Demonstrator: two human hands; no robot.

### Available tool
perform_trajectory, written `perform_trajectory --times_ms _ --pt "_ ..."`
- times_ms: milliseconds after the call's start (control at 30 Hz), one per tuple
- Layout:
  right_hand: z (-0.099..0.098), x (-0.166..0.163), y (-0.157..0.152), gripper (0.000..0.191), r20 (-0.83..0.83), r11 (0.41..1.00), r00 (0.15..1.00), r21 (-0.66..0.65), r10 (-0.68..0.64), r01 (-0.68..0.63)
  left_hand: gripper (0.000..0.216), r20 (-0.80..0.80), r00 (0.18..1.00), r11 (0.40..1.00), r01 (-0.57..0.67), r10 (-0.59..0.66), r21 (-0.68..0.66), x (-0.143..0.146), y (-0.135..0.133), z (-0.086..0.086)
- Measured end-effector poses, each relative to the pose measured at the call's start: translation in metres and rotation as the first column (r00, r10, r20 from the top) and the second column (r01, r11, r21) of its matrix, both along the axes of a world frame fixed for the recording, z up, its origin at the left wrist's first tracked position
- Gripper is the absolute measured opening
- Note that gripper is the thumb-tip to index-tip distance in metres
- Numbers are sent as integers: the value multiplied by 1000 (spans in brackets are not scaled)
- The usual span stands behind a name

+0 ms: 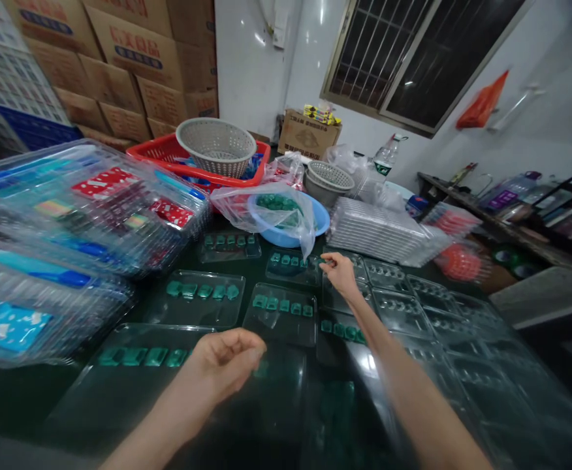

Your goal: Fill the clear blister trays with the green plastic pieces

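Note:
Several clear plastic blister trays lie on the dark table, some with rows of small green pieces (202,290). My right hand (339,271) reaches out to a far tray (293,266), its fingers pinched together at the tray's right end; what they hold is too small to make out. My left hand (227,362) hovers close to me over the near trays, fingers curled into a loose fist, with a tray of green pieces (139,356) just left of it. A blue bowl (288,222) of green pieces sits in a clear bag behind the trays.
Stacks of filled blister packs (85,209) pile up at left. A red crate (195,163) holding a grey basket (216,147) stands behind, a second basket (328,179) and a stack of empty trays (379,232) at right. Cardboard boxes (134,59) line the back wall.

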State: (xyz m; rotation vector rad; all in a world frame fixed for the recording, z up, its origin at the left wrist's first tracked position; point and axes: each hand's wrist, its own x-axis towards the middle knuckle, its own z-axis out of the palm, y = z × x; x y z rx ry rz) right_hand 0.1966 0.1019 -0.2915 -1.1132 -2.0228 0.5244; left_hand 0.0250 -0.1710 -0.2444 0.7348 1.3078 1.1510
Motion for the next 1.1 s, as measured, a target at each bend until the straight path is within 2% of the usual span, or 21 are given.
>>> perform_trajectory --times_ms 133,333,567,700,767,833,933,1100 --pt "-13 -5 19 23 107 1000 994 18 6 -8 22 27 999 1000 -16 17 -20 -12 -3 -6" --pt "-20 -12 23 20 267 999 964 38 -5 -6 21 39 998 998 -44 46 -44 -15 -2 -8" --pt "-15 -18 16 18 420 996 903 64 -87 66 20 45 996 995 -76 79 -62 -11 -2 -3" --pt "-13 -20 19 13 500 999 865 34 -47 35 19 63 986 983 -148 155 -106 -6 -2 2" --pt "-14 -22 22 10 530 1000 848 6 -23 23 17 124 975 975 -166 185 -151 -4 -1 2" --pt "-14 -24 23 9 548 1000 836 -16 -9 21 16 250 942 962 -173 225 -212 -4 1 1" --pt "-8 -26 21 9 547 999 837 -29 4 15 17 468 821 934 -205 327 -293 -6 5 -4" --pt "19 -19 -6 46 438 998 898 54 -37 15 19 643 603 881 -291 471 -373 -9 8 -13"
